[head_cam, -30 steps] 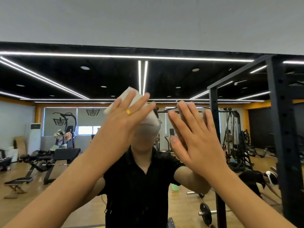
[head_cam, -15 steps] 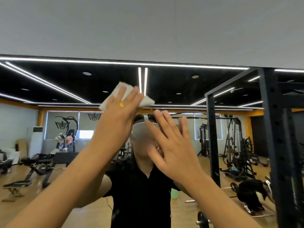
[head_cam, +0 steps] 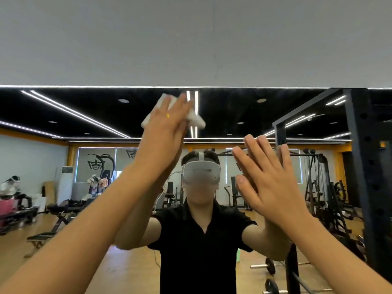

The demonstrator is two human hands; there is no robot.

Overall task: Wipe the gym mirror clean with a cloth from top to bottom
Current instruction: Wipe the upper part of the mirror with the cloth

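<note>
Pressing the white cloth (head_cam: 197, 122) flat against the gym mirror (head_cam: 63, 115), the left hand (head_cam: 167, 126) works just below the mirror's top edge (head_cam: 127, 87), where the pale wall (head_cam: 191, 39) begins. Its fingers (head_cam: 180, 106) are straight and lie close together over the cloth, which shows only as folds on either side of the hand and above the fingertips. A flat hand of this kind spreads pressure across the whole pad instead of through one fingertip.

The high placement suits a top-to-bottom wipe, since loosened dirt is carried down onto glass not yet cleaned. The task therefore appears to be at or near its first pass, with nearly all the glass below left to do.

The right hand (head_cam: 265, 181) holds nothing. It lies lower and to the right, apart from the cloth, with its fingers (head_cam: 262, 149) straight and slightly spread. Whether it touches the glass cannot be confirmed, but it most likely braces the upward reach. Bare contact there could leave prints for lower passes to cover.

Reflected in the glass are the person's black shirt (head_cam: 201, 240), a weight bench (head_cam: 59, 219) and a dark rack (head_cam: 360, 166).
</note>
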